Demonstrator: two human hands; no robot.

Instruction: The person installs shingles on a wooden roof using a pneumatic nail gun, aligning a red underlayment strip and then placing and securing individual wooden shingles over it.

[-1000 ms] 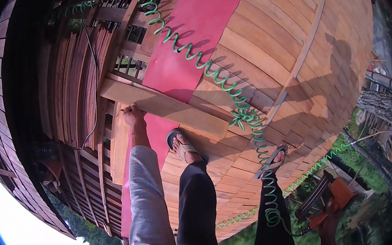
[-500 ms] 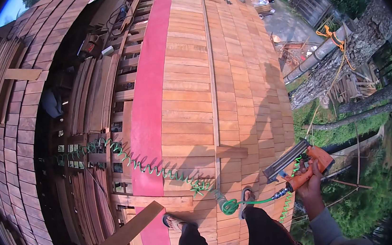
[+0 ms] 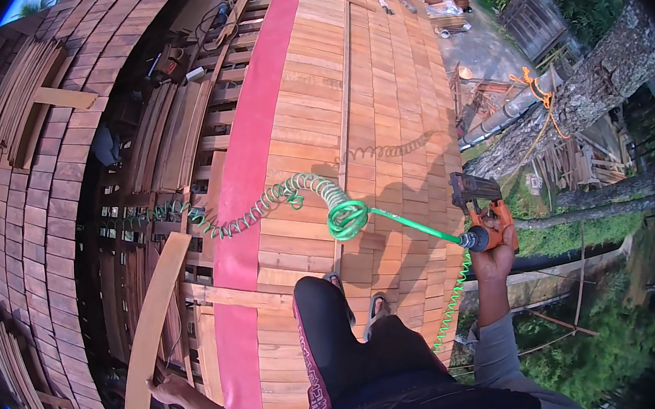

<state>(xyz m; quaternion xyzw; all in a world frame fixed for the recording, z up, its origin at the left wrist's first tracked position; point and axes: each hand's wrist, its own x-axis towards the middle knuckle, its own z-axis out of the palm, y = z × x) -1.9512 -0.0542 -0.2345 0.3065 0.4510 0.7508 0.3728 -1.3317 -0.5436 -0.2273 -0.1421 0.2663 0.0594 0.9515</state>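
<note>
My left hand (image 3: pixel 173 390) is closed on the lower edge of a long, thin wooden board (image 3: pixel 156 334), which slants upward over the open battens at the left. On the right, my right hand (image 3: pixel 495 260) grips an orange and black nail gun (image 3: pixel 497 222) by its handle. A green coiled air hose (image 3: pixel 347 220) runs from the gun's metal coupling, bunches into loops in mid-air, and stretches left across the red strip (image 3: pixel 255 124). Beneath me lie the wooden shingles (image 3: pixel 317 181) of a sloping roof.
Stacked boards (image 3: pixel 164 134) rest on the open battens at the left, and another stack (image 3: pixel 24 92) lies on the neighbouring shingled roof. A straight batten (image 3: pixel 347 91) runs up the shingles. Beyond the right roof edge stand a tree trunk (image 3: pixel 571 91) and greenery below.
The board in my left hand has swung more upright and risen. My right hand and the nail gun have turned and moved up. The hose has lifted off the roof; my legs have shifted.
</note>
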